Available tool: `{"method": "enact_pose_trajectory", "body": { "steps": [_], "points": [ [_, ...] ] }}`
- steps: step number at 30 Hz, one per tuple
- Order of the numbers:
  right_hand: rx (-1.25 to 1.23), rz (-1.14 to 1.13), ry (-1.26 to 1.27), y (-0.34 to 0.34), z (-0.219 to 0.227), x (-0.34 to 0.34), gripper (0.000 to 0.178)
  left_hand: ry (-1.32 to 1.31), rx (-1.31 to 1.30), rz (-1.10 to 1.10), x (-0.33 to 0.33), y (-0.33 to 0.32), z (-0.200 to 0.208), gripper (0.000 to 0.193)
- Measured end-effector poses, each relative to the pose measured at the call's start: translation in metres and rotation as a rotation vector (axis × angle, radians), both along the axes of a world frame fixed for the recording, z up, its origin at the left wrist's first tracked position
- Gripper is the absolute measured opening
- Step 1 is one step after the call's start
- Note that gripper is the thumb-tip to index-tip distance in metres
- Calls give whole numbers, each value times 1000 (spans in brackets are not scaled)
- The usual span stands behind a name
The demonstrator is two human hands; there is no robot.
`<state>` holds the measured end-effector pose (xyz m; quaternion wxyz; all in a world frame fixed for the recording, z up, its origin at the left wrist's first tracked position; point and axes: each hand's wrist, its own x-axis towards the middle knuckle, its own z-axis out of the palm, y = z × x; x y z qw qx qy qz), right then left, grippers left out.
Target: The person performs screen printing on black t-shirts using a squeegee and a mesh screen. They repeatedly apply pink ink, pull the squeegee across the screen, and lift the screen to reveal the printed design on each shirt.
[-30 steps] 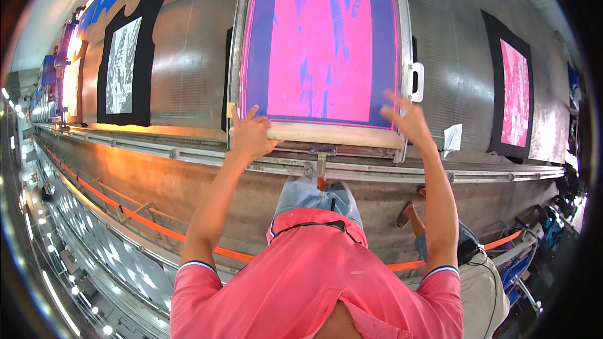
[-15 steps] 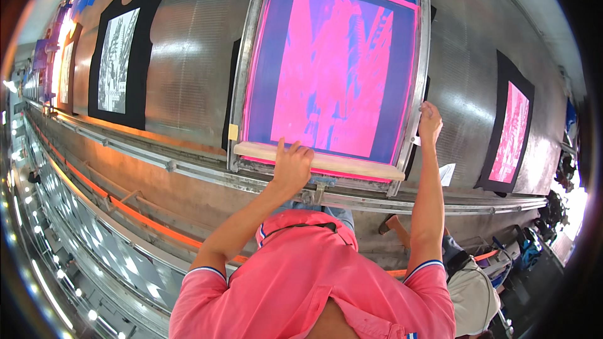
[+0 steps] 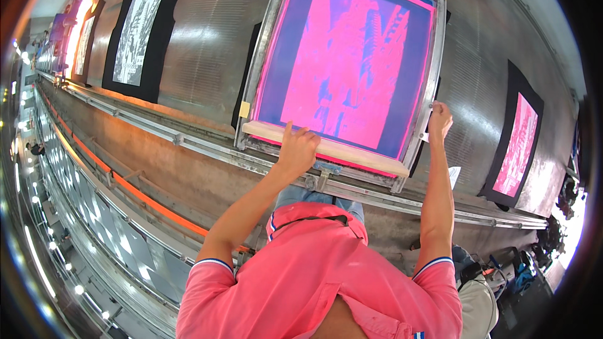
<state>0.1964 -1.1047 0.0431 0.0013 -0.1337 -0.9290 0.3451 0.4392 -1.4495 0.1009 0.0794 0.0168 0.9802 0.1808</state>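
Note:
A metal-edged printing screen (image 3: 438,44) lies in front of me, its blue mesh filled with a bright pink picture (image 3: 345,75). Along its near end rests a squeegee with a long pale wooden handle (image 3: 361,154). My left hand (image 3: 298,149) is closed over the left part of this handle, fingertips on its far side. At the screen's right side, my right hand (image 3: 440,120) has its fingers curled against the metal edge; what the fingertips press on is partly hidden. A small white tab shows just below them. Dark cloth pokes out from beneath the screen on both sides.
Black shirt pieces lie flat on the long metal table: one with a grey-white print (image 3: 139,37) at left, one with a pink print (image 3: 517,145) at right. A metal rail (image 3: 377,201) runs along the near edge. Behind my right arm is a person's pale clothing (image 3: 480,307).
The whole view has shifted and tilted slightly, so the screen appears further right and higher. Both hands keep about the same places on the squeegee and at the screen's edge.

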Motion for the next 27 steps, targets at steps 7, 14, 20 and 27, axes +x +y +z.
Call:
{"method": "enact_pose_trajectory", "body": {
  "steps": [7, 14, 20, 27],
  "points": [
    [41, -18, -42, -2, 17, -3, 33, -58, 32, 2, 0, -3, 4, 32],
    [36, -83, -31, -9, 27, -4, 41, -58, 10, 9, 3, -3, 3, 32],
    [34, -80, 38, -14, 67, 6, 46, 1, 86, 26, 14, -13, 20, 31],
    [-37, -50, 131, -83, 109, 21, 44, 115, 173, 69, 36, -82, 33, 21]
  ]
}}
